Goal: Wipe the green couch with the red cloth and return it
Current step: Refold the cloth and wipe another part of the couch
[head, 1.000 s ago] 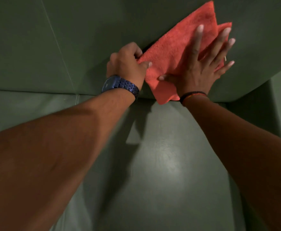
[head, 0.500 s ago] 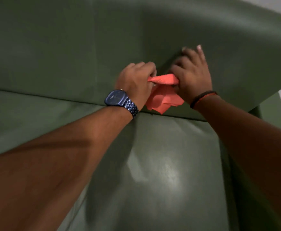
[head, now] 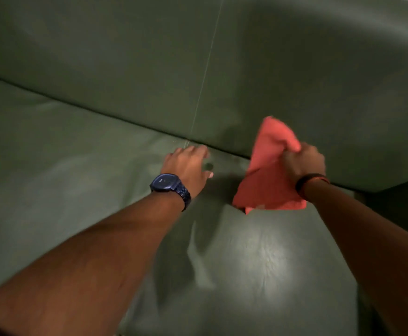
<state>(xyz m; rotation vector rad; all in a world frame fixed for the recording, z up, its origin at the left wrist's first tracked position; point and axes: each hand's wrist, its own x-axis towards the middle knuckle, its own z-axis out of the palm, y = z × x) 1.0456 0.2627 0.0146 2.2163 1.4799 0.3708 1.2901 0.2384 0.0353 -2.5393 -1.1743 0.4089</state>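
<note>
1. The red cloth (head: 269, 170) is hanging bunched from the right hand (head: 303, 162), draping in front of the crease where the seat meets the backrest of the green couch (head: 101, 69).
2. The right hand's fingers are clenching the cloth's upper part.
3. The left hand (head: 188, 166), wearing a dark blue watch (head: 167, 184), is hovering over the seat with fingers loosely spread, gripping nothing.

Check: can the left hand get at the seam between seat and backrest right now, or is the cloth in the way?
Probably yes. The left hand is open, its fingertips near the seam, nothing between them. The red cloth hangs bunched in the right hand, off to the side.
</note>
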